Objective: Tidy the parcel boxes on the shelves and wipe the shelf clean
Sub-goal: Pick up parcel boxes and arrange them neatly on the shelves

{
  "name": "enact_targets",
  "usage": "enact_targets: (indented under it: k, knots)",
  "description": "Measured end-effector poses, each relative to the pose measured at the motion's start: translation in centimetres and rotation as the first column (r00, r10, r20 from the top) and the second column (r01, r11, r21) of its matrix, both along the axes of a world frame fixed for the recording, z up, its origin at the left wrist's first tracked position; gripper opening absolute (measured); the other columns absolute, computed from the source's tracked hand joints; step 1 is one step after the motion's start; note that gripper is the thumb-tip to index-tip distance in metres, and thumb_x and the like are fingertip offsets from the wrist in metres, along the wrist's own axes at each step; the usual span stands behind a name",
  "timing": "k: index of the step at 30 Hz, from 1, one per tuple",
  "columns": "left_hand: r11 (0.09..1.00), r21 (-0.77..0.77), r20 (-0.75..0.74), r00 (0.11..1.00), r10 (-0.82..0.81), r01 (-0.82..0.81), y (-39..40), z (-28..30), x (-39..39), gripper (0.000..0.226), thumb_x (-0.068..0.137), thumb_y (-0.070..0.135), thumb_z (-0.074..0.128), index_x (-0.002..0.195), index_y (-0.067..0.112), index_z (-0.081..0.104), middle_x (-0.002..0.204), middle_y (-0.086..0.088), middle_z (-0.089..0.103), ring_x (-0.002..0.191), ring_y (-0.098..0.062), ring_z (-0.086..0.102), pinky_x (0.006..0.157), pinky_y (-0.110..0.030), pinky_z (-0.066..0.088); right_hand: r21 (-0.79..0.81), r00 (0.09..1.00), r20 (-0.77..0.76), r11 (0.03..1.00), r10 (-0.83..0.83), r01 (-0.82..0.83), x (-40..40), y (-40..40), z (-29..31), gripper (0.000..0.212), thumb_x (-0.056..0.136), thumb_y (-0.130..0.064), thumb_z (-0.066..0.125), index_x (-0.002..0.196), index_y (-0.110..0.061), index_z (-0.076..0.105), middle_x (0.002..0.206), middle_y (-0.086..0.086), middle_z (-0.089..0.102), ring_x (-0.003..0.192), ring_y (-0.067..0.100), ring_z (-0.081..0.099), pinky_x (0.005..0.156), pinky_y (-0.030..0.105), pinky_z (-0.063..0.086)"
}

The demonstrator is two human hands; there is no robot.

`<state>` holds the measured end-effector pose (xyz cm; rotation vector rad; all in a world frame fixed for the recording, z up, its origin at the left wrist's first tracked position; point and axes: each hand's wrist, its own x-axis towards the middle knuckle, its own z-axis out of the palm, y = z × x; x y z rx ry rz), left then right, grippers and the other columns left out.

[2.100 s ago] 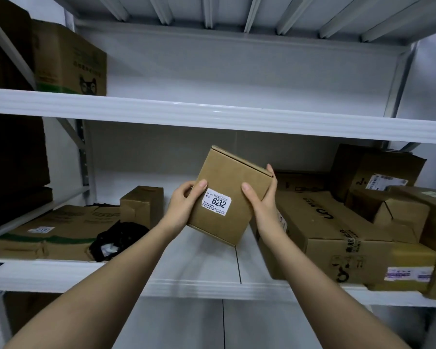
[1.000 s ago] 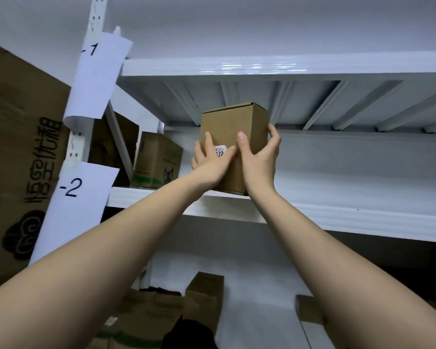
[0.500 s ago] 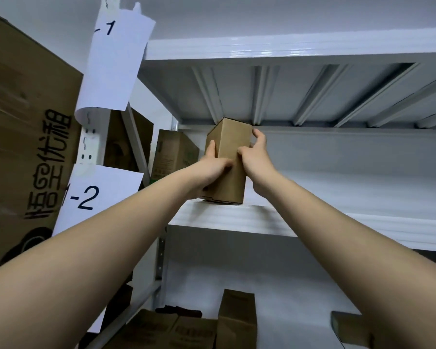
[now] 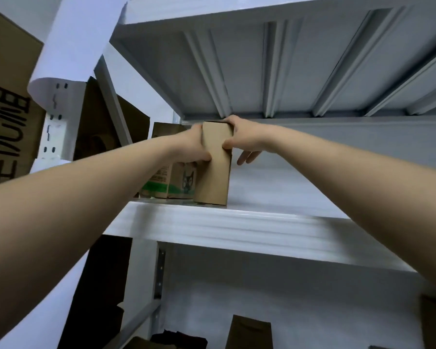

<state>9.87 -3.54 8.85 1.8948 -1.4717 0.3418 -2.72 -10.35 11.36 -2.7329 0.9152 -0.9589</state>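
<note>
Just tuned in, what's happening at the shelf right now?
A person is placing a small plain cardboard box upright on the upper white shelf, near its front edge. The left hand grips the box's left side, and the right hand holds its top and right side, some fingers loose behind it. The box stands right beside a box with a cat logo near the shelf's left end. The shelf to the right of them looks bare.

Both arms reach upward, left hand (image 4: 195,147) and right hand (image 4: 241,137) gripping.
</note>
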Motion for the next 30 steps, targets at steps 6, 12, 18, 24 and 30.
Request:
enact_targets:
  k: [6, 12, 18, 24, 30]
  knots:
    - [0.986, -0.01, 0.268, 0.949, 0.163, -0.167, -2.0, 2.6, 1.9, 0.08, 0.088, 0.023, 0.065, 0.149, 0.013, 0.014, 0.115, -0.013, 0.057, 0.086, -0.023, 0.056, 0.073, -0.032, 0.048, -0.042, 0.991, -0.125, 0.999, -0.039, 0.034, 2.9, -2.3, 0.7, 0.063, 0.096, -0.019, 0.051, 0.147, -0.023, 0.014, 0.115, 0.014, 0.058, 0.085, 0.027, 0.072, 0.079, 0.04, 0.059]
    - [0.958, 0.012, 0.488, 0.838, 0.244, -0.287, -3.5, 4.3, 4.2, 0.058, 0.086, 0.028, 0.067, 0.134, 0.012, 0.04, 0.116, -0.011, 0.054, 0.091, -0.022, 0.051, 0.071, -0.03, 0.04, -0.094, 0.977, -0.183, 0.991, -0.106, 0.09, 6.9, -4.1, 0.9, 0.069, 0.095, -0.019, 0.052, 0.147, -0.015, 0.007, 0.112, 0.016, 0.062, 0.084, 0.028, 0.071, 0.079, 0.042, 0.059]
    - [0.902, 0.023, 0.633, 0.704, 0.321, -0.431, -5.3, 5.2, 8.2, 0.057, 0.09, 0.033, 0.057, 0.142, 0.025, 0.035, 0.139, -0.013, 0.03, 0.129, -0.035, 0.033, 0.098, -0.045, 0.036, -0.089, 0.962, -0.223, 0.986, -0.156, 0.139, 11.0, -5.5, 1.0, 0.066, 0.096, -0.018, 0.052, 0.144, -0.01, 0.006, 0.108, 0.018, 0.066, 0.085, 0.031, 0.071, 0.078, 0.043, 0.059]
    - [0.86, -0.12, 0.692, 0.58, 0.431, -0.496, -6.5, 6.1, 11.2, 0.062, 0.088, 0.003, 0.052, 0.142, 0.011, 0.024, 0.14, -0.017, 0.024, 0.121, -0.04, 0.038, 0.091, -0.047, 0.042, -0.021, 0.952, -0.18, 0.969, -0.247, 0.248, 16.1, -7.7, 0.8, 0.058, 0.102, -0.023, 0.037, 0.146, 0.002, 0.008, 0.115, 0.023, 0.065, 0.093, 0.033, 0.069, 0.067, 0.039, 0.057]
    - [0.83, -0.074, 0.63, 0.62, 0.468, -0.552, -9.0, 6.0, 14.8, 0.086, 0.085, -0.001, 0.052, 0.152, 0.019, 0.001, 0.15, -0.02, 0.01, 0.126, -0.046, 0.034, 0.096, -0.048, 0.046, 0.045, 0.955, -0.055, 0.955, -0.29, 0.293, 19.4, -10.1, 0.3, 0.049, 0.103, -0.026, 0.028, 0.145, -0.001, 0.027, 0.109, 0.023, 0.065, 0.083, 0.035, 0.064, 0.053, 0.036, 0.046]
